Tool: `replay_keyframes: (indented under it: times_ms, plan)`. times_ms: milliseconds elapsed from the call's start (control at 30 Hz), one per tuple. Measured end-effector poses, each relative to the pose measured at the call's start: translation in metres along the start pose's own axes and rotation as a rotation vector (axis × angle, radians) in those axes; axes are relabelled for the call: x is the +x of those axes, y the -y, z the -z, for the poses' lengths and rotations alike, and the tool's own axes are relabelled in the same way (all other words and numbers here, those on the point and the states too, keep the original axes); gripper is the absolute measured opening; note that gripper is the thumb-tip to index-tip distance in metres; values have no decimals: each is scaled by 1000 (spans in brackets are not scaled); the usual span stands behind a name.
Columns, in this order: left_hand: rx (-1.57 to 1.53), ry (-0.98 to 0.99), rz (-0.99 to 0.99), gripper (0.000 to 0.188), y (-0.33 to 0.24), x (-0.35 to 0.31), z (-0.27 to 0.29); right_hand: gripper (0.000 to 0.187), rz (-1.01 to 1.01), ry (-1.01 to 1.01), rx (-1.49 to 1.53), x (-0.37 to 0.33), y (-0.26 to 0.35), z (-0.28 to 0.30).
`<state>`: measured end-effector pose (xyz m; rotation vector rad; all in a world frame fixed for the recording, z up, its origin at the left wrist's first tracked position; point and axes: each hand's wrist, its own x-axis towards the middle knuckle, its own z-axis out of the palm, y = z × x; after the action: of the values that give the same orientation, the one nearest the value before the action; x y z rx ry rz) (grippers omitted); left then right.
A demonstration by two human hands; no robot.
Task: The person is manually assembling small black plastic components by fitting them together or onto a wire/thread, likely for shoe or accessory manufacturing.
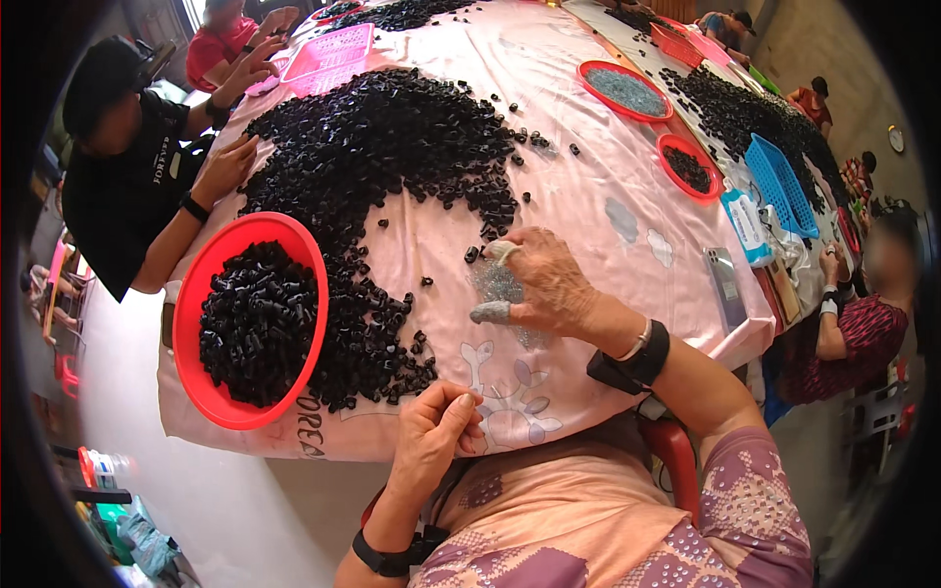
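My right hand (554, 286), with pale covers on the thumb and a fingertip, reaches over a small heap of shiny silvery bits (498, 284) on the pink cloth. Its thumb and fingers are apart, and one small black cylindrical piece (472, 255) lies by the fingertips. Near the front table edge, my left hand (438, 427) is closed, thumb pressed against curled fingers; whatever it may hold is hidden. Left of it spreads a big pile of small black pieces (363, 137), curving round toward me. A red oval basin (318, 338) full of the same black pieces stands at the left.
Across the table, a person in black (127, 186) has hands beside the pile. Further right are a red basin of silvery bits (627, 90), a smaller red basin (714, 186), a phone (725, 286), a wipes pack (748, 230) and a blue basket (779, 186). Other people work around.
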<state>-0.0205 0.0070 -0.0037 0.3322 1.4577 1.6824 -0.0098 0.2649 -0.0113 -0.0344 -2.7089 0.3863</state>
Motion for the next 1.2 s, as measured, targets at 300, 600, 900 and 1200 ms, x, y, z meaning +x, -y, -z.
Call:
replay_keyframes:
  times_ms: [300, 600, 900, 1200]
  plan:
    - [7, -8, 39, 19, -3, 0, 0, 33, 124, 19, 61, -1, 4, -9]
    - [16, -1, 44, 19, -3, -1, 2, 28, 81, -16, 29, -28, -9, 30]
    - [-21, 39, 57, 18, -2, 0, 5, 27, -123, 147, 3, 13, -37, 20]
    - [-17, 60, 89, 18, -2, 2, 9, 15, -32, -15, 56, 16, -13, 6]
